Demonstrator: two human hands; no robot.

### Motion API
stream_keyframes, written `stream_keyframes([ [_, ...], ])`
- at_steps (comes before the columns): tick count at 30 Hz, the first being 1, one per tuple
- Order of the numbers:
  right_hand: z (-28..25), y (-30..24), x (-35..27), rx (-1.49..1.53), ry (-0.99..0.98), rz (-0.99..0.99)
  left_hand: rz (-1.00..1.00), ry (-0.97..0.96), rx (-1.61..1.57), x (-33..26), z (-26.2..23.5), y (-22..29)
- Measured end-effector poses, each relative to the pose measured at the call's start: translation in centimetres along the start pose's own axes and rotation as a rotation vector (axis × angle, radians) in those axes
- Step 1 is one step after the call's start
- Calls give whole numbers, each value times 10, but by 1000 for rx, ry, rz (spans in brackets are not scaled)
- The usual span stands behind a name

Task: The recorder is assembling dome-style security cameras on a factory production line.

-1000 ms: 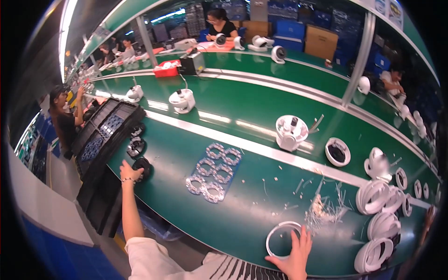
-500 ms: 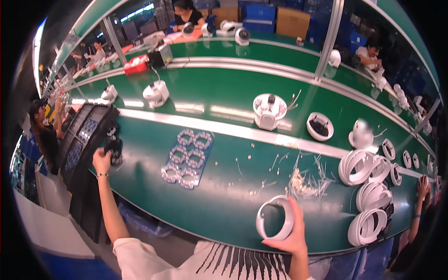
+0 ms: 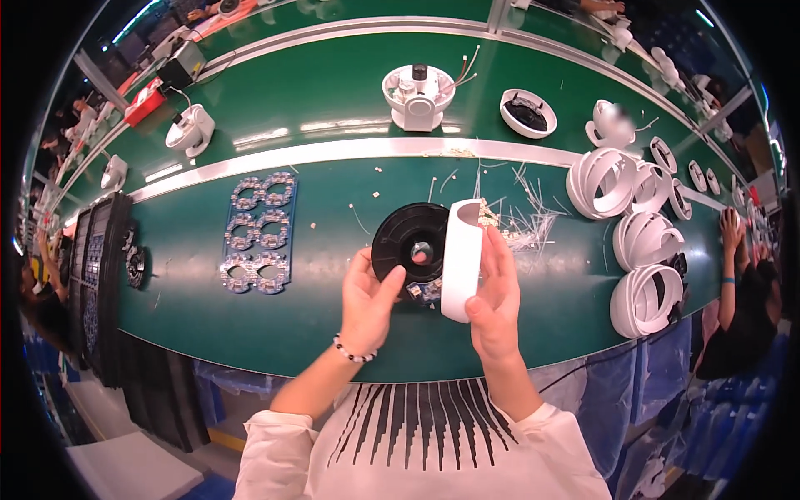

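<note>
Grasping black disc (image 3: 395,237) with left hand (image 3: 367,305), white ring (image 3: 461,268) with right hand (image 3: 497,304), disc's edge hidden behind ring

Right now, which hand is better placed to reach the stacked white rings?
Probably the right hand: it is nearer the stacked white rings, though its held white ring would need setting down first. The left hand is farther away, holding a black disc.

Factory workshop, electronics assembly line — identified by the long green workbench (image 3: 321,279), with blue circuit boards (image 3: 257,233) on its left part and white rings (image 3: 625,304) stacked on its right. Beyond it stand part-built white devices (image 3: 417,117); a co-worker's arm (image 3: 729,279) reaches its right end.
</note>
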State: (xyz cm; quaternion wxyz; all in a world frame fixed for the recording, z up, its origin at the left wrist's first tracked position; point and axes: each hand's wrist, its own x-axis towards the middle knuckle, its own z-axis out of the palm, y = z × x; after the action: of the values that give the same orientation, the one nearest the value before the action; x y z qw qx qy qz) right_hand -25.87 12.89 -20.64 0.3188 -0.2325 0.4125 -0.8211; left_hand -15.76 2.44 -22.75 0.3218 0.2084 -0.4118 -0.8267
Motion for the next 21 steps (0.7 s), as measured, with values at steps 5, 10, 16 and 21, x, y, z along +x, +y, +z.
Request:
stream_keyframes([
  [5,-3,6,-5,-90,-14,-70,-120,-66,-193,-11,2,-8],
  [10,-8,12,-10,111,67,100,166,94,-272,-12,2,-24],
  [16,6,21,-17,12,2,27,46,-256,154,-28,-12,-27],
  [21,0,22,-16,-286,-83,-98,-334,-530,-295,-22,-19,0],
])
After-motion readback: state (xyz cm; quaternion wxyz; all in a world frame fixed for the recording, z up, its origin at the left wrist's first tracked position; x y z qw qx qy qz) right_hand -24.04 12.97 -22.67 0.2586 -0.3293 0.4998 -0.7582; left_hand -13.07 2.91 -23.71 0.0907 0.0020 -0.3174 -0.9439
